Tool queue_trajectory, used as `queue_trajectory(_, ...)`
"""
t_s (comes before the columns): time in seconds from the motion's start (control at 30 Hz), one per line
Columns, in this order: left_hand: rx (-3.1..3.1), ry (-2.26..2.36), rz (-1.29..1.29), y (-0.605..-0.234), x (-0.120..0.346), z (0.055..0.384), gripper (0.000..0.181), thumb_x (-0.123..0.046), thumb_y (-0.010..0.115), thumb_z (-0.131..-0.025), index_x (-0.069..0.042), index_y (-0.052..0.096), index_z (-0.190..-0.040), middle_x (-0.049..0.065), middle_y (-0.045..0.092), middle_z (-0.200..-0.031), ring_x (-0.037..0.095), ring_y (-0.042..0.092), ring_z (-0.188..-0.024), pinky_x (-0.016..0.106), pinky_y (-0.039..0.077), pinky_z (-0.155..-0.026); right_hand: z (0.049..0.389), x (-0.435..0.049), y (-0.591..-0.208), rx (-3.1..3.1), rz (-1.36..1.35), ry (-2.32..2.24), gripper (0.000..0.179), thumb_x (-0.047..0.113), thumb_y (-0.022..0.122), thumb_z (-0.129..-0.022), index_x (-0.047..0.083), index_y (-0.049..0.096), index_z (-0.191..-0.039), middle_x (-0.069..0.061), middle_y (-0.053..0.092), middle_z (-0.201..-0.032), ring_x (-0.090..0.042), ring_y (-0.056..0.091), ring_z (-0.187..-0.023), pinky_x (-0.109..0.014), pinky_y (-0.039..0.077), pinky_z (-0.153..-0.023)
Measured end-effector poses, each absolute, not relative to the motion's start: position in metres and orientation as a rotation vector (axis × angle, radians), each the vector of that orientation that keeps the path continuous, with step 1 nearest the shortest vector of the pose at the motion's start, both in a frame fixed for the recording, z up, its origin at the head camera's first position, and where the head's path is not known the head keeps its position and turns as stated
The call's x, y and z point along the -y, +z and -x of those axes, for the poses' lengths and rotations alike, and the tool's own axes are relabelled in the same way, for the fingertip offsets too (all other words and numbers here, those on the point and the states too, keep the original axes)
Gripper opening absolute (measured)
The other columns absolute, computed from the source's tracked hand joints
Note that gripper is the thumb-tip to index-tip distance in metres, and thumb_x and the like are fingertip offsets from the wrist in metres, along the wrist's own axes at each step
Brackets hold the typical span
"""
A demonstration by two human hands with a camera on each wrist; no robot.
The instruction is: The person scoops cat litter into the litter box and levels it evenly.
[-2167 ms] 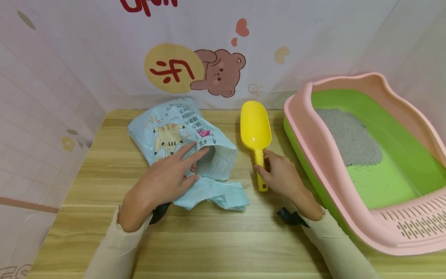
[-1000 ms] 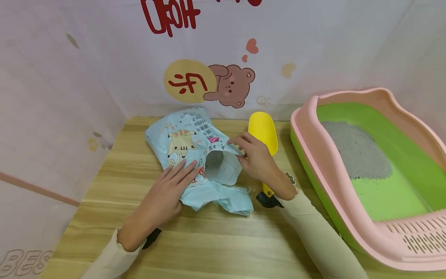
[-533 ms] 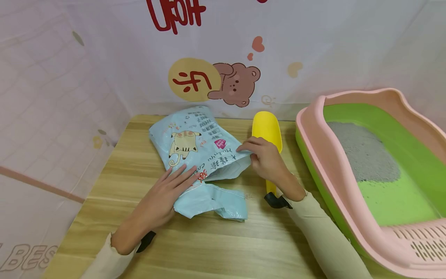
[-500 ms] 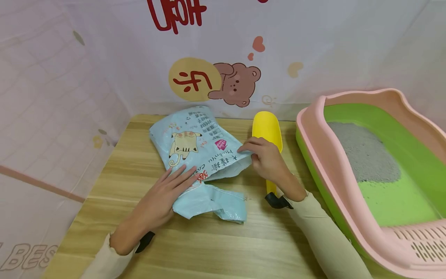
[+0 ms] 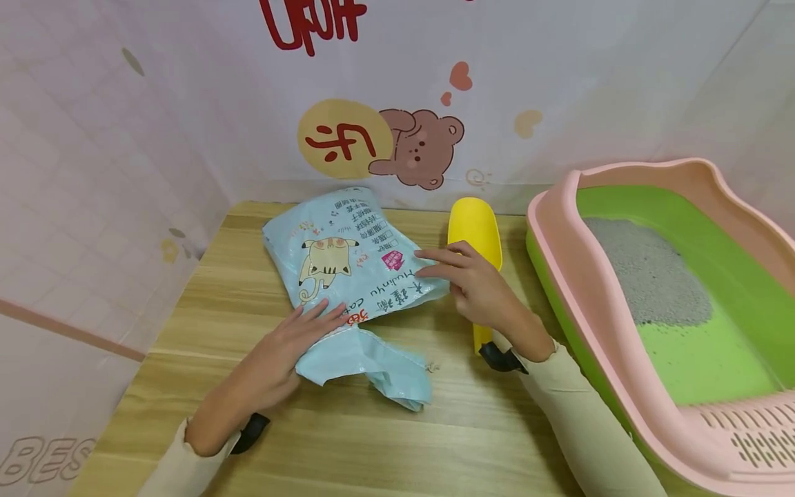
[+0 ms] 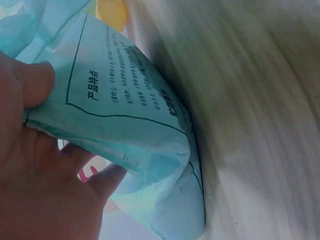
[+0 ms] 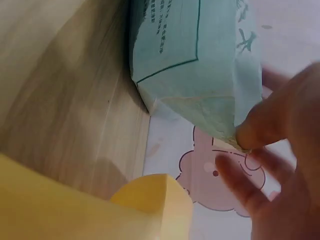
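A light blue cat litter bag (image 5: 366, 269) with a cartoon cat lies on the table, its cut mouth pressed nearly flat. My left hand (image 5: 267, 369) holds the near left edge; in the left wrist view its thumb is on the printed back (image 6: 130, 100) and its fingers are on the other face. At the right corner of the mouth, my right hand (image 5: 481, 283) pinches the plastic, thumb below and fingers above. A torn flap (image 5: 385, 369) hangs from the near edge. The yellow scoop (image 5: 475, 224) lies partly under my right hand. Litter inside the bag is hidden.
To the right stands a green litter box with a pink rim (image 5: 596, 297), close beside my right forearm. A heap of grey litter (image 5: 658, 276) lies inside it. A printed cloth backdrop (image 5: 248, 90) rises behind the wooden table (image 5: 348, 449).
My right hand has left the scoop's handle and moved left to the bag's mouth. My left hand has moved to the bag's near edge. The gaping mouth has flattened, covering the litter inside.
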State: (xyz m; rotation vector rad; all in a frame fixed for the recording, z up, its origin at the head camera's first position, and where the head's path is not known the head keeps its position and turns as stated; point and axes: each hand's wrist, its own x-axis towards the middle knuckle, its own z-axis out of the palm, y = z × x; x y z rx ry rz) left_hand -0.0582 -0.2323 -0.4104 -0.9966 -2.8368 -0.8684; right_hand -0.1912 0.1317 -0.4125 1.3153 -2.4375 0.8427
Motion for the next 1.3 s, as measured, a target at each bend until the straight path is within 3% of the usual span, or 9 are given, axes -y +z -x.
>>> queue_trajectory(0.23, 2.83, -1.055, 0.946, -0.401, 0.241, 0.063, 0.1, 0.027, 0.042, -0.074, -0.011, 0.049, -0.167, 0.015, 0.048, -0.17, 0.045, 0.04, -0.157, 0.046, 0.025, -0.131, 0.19, -0.128, -0.407, 2.578, -1.543, 0.772, 0.068, -0.01, 0.059, -0.085, 0.012, 0.069, -0.149, -0.002, 0.067, -0.153, -0.035, 0.051, -0.146, -0.052, 0.038, -0.124)
queue_trajectory(0.37, 2.874, -1.171, 0.822, -0.396, 0.245, 0.065, 0.092, 0.024, 0.042, -0.076, -0.003, 0.052, -0.163, 0.018, 0.049, -0.167, 0.046, 0.044, -0.153, 0.025, 0.025, -0.125, 0.192, -0.12, -0.408, 2.611, -1.44, 0.79, 0.052, -0.008, 0.079, -0.09, 0.009, 0.074, -0.139, -0.005, 0.075, -0.136, -0.034, 0.061, -0.132, -0.051, 0.049, -0.114)
queue_trajectory(0.47, 2.895, -1.299, 0.75, -0.393, 0.246, 0.068, 0.07, 0.018, 0.045, -0.093, 0.001, 0.053, -0.161, 0.016, 0.052, -0.165, 0.041, 0.047, -0.152, 0.014, 0.024, -0.119, 0.197, -0.115, -0.406, 2.618, -1.344, 0.848, 0.032, -0.004, 0.083, -0.094, 0.007, 0.08, -0.124, -0.005, 0.08, -0.12, -0.032, 0.067, -0.115, -0.048, 0.056, -0.102)
queue_trajectory(0.6, 2.935, -1.38, 0.642, -0.391, 0.249, 0.074, 0.043, 0.001, 0.046, -0.111, 0.0, 0.067, -0.148, 0.011, 0.068, -0.148, 0.026, 0.061, -0.136, 0.021, 0.043, -0.111, 0.206, -0.112, -0.401, 2.664, -1.256, 0.935, 0.013, 0.004, 0.081, -0.099, 0.005, 0.082, -0.112, -0.005, 0.081, -0.105, -0.027, 0.067, -0.094, -0.044, 0.057, -0.086)
queue_trajectory(0.8, 2.99, -1.471, 0.404, -0.388, 0.25, 0.083, 0.038, -0.012, 0.049, -0.115, 0.002, 0.067, -0.145, 0.01, 0.07, -0.139, 0.021, 0.06, -0.125, 0.04, 0.049, -0.108, 0.221, -0.105, -0.399, 2.76, -1.174, 1.081, 0.007, 0.008, 0.077, -0.103, 0.005, 0.082, -0.108, -0.008, 0.079, -0.096, -0.021, 0.061, -0.075, -0.039, 0.053, -0.074)
queue_trajectory(0.93, 2.992, -1.475, 0.247, -0.387, 0.249, 0.089, 0.04, -0.017, 0.047, -0.116, 0.004, 0.067, -0.143, 0.013, 0.07, -0.137, 0.024, 0.059, -0.126, 0.048, 0.046, -0.11, 0.229, -0.101, -0.399, 2.818, -1.099, 1.185, 0.009, 0.008, 0.072, -0.107, 0.004, 0.078, -0.113, -0.008, 0.08, -0.105, -0.025, 0.067, -0.085, -0.043, 0.056, -0.083)
queue_trajectory(1.1, 2.971, -1.424, 0.021, -0.387, 0.245, 0.099, 0.037, -0.026, 0.048, -0.116, 0.0, 0.071, -0.104, 0.009, 0.064, -0.096, 0.021, 0.055, -0.086, 0.038, 0.05, -0.08, 0.236, -0.098, -0.402, 2.839, -0.996, 1.278, 0.016, 0.007, 0.068, -0.108, 0.003, 0.069, -0.123, -0.011, 0.078, -0.119, -0.033, 0.073, -0.115, -0.05, 0.057, -0.1)
queue_trajectory(1.2, 2.948, -1.333, -0.036, -0.389, 0.243, 0.104, 0.039, -0.03, 0.054, -0.115, -0.009, 0.057, -0.082, 0.003, 0.052, -0.081, 0.019, 0.05, -0.074, 0.035, 0.046, -0.067, 0.236, -0.096, -0.402, 2.846, -0.949, 1.296, 0.019, 0.008, 0.071, -0.107, 0.005, 0.063, -0.124, -0.01, 0.073, -0.093, -0.031, 0.071, -0.087, -0.042, 0.056, -0.081)
queue_trajectory(1.3, 2.939, -1.242, -0.077, -0.392, 0.242, 0.106, 0.037, -0.031, 0.061, -0.112, -0.01, 0.055, -0.082, 0.005, 0.053, -0.078, 0.022, 0.052, -0.073, 0.038, 0.047, -0.065, 0.236, -0.091, -0.401, 2.858, -0.909, 1.259, 0.023, 0.011, 0.074, -0.107, 0.007, 0.058, -0.123, -0.004, 0.057, -0.071, -0.024, 0.053, -0.063, -0.035, 0.043, -0.062)
